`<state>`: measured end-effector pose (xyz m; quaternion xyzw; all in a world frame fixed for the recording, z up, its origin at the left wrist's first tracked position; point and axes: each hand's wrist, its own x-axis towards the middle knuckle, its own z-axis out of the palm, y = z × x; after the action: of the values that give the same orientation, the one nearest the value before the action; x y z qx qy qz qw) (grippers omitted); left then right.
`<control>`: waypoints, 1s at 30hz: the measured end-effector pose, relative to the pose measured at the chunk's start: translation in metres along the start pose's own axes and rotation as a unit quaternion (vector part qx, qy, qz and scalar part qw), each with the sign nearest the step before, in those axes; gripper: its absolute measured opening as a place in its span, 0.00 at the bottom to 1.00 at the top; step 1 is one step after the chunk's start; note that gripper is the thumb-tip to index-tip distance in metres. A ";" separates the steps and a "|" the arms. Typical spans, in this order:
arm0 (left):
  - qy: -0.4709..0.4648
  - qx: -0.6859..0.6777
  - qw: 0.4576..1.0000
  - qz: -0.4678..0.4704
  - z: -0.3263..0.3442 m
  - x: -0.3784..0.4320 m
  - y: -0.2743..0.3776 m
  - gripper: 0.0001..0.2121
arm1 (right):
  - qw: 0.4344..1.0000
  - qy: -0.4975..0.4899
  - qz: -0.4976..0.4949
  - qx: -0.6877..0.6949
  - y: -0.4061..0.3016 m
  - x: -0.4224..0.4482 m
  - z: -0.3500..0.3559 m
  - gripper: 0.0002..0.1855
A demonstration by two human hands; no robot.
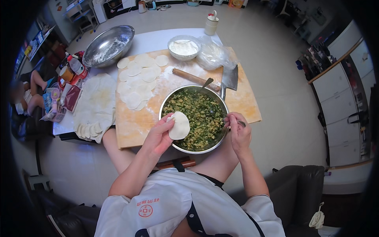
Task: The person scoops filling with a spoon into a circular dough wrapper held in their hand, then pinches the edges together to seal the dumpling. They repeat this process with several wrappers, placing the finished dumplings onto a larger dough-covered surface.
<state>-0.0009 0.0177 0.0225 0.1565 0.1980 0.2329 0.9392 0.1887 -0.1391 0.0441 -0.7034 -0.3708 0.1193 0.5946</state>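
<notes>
A round dough wrapper (179, 125) is held at its edge by my left hand (161, 133), over the near left rim of a steel bowl (225, 104) of chopped green and yellow filling (197, 118). My right hand (240, 133) grips the handle of a metal spoon (241, 123) at the bowl's right rim; the spoon's head is hard to make out in the filling. Another spoon (206, 84) leans at the bowl's far side. Many overlapping wrappers (145, 77) lie on the floured wooden board (130, 130). Folded dumplings (90, 130) line the near end of a cloth (99, 91).
Behind the filling bowl lie a rolling pin (192, 77) and a cleaver (230, 78). Farther back stand a bowl of flour (184, 48), a plastic bag (211, 53) and a large steel basin (109, 46). A bottle (77, 67) stands at left, near a seated person (28, 94).
</notes>
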 end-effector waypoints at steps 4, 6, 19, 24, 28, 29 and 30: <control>0.001 0.009 1.000 0.012 0.000 -0.002 -0.004 0.17 | 0.999 0.011 -0.021 -0.039 0.018 0.005 0.003 0.07; 0.003 -0.002 1.000 0.005 0.001 -0.005 -0.005 0.16 | 0.998 0.021 0.044 0.042 0.031 0.001 0.013 0.08; 0.030 0.002 0.998 -0.056 0.003 -0.016 -0.002 0.16 | 0.923 0.029 0.237 0.302 0.030 0.007 0.019 0.12; 0.044 -0.001 0.998 -0.043 0.010 -0.014 -0.003 0.17 | 0.890 0.011 0.258 0.375 0.029 0.007 0.015 0.12; 0.073 0.121 0.989 0.052 0.011 -0.004 -0.008 0.17 | 0.875 -0.013 0.254 0.413 0.023 0.002 0.014 0.12; 0.072 0.121 0.988 0.055 0.012 -0.001 -0.008 0.17 | 0.875 -0.016 0.252 0.414 0.019 0.002 0.014 0.12; 0.085 0.106 0.988 0.068 0.012 0.002 -0.009 0.17 | 0.877 -0.018 0.240 0.416 0.015 0.000 0.014 0.12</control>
<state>0.0097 0.0087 0.0293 0.2483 0.2894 0.2864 0.8790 0.1860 -0.1285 0.0267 -0.4563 -0.1177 0.4139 0.7789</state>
